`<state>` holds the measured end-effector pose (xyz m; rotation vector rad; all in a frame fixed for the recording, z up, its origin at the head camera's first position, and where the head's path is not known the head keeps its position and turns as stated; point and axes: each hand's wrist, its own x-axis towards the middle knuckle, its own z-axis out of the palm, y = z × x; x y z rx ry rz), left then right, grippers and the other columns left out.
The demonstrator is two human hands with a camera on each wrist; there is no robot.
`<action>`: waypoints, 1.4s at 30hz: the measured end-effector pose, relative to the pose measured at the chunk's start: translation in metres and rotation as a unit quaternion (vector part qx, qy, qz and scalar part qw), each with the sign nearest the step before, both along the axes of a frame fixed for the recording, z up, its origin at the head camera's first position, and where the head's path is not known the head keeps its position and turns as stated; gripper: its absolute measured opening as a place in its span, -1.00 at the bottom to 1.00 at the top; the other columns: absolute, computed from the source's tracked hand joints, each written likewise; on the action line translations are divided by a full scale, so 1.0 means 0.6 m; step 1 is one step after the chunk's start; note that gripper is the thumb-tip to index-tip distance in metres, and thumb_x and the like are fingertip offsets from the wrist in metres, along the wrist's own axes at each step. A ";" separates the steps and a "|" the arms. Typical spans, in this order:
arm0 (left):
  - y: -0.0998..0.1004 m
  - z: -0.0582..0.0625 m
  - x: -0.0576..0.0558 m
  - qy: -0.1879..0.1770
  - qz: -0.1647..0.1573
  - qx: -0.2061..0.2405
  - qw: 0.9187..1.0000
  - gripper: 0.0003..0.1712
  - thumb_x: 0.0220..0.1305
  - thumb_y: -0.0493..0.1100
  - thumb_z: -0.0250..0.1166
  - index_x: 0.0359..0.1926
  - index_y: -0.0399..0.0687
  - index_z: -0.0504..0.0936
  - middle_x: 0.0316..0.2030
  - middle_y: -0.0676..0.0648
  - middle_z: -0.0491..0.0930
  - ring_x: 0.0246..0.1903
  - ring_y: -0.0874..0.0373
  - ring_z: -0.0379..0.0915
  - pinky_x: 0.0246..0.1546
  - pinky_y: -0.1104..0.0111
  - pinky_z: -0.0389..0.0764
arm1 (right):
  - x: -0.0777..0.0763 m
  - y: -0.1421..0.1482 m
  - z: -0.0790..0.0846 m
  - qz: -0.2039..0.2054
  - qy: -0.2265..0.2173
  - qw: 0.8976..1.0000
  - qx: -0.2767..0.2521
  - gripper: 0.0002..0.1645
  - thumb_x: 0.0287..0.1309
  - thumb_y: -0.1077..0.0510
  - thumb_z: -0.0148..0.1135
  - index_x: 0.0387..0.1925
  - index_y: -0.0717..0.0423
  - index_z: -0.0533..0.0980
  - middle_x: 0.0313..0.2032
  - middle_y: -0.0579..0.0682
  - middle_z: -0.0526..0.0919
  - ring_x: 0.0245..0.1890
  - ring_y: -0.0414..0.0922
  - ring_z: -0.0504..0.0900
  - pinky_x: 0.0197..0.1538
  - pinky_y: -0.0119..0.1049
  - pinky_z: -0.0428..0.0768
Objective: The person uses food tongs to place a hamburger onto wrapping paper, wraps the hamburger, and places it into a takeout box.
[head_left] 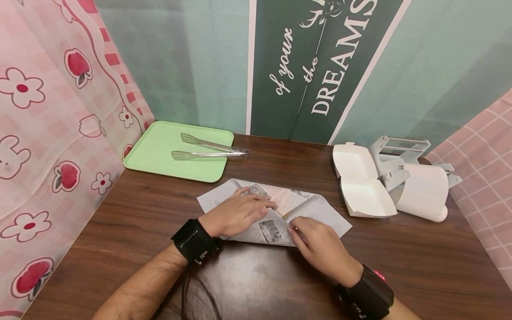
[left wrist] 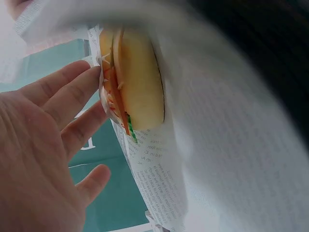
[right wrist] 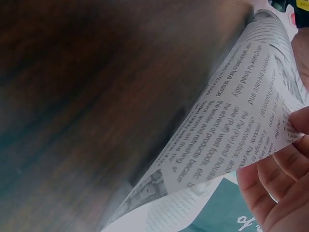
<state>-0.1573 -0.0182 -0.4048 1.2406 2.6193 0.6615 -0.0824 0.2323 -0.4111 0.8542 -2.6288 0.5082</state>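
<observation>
A sheet of newsprint-patterned wrapping paper [head_left: 276, 231] lies on the table before me, its near side folded up over a sandwich. The left wrist view shows the sandwich [left wrist: 140, 82] inside the paper, with a pale bun and orange and green filling. With fingers extended, my left hand [head_left: 240, 213] lies over the left part of the wrap, fingertips at the sandwich's side. My right hand [head_left: 320, 244] pinches the edge of the folded paper between thumb and fingers; the right wrist view shows that printed flap [right wrist: 227, 111] stretched up from the table. In the head view paper and hands mostly hide the sandwich.
At the back left lies a green tray [head_left: 152, 151] with metal tongs [head_left: 224, 154] across it, handle end past its edge. On the right sit an opened white takeout box [head_left: 370, 198] and a grey holder [head_left: 390, 173] with a white roll [head_left: 424, 191]. Curtains border the table.
</observation>
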 end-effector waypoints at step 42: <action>0.037 -0.014 -0.044 0.093 0.022 0.123 0.988 -0.74 0.44 -0.30 0.18 0.07 0.04 0.60 -0.17 0.12 0.74 -0.26 0.34 0.60 -0.09 0.34 0.62 | -0.097 -0.009 -0.001 -0.103 -0.055 0.991 -0.070 -0.88 0.52 0.16 0.03 -0.15 0.14 0.42 -0.60 -0.09 0.38 -0.56 -0.15 0.40 -0.42 -0.23 0.38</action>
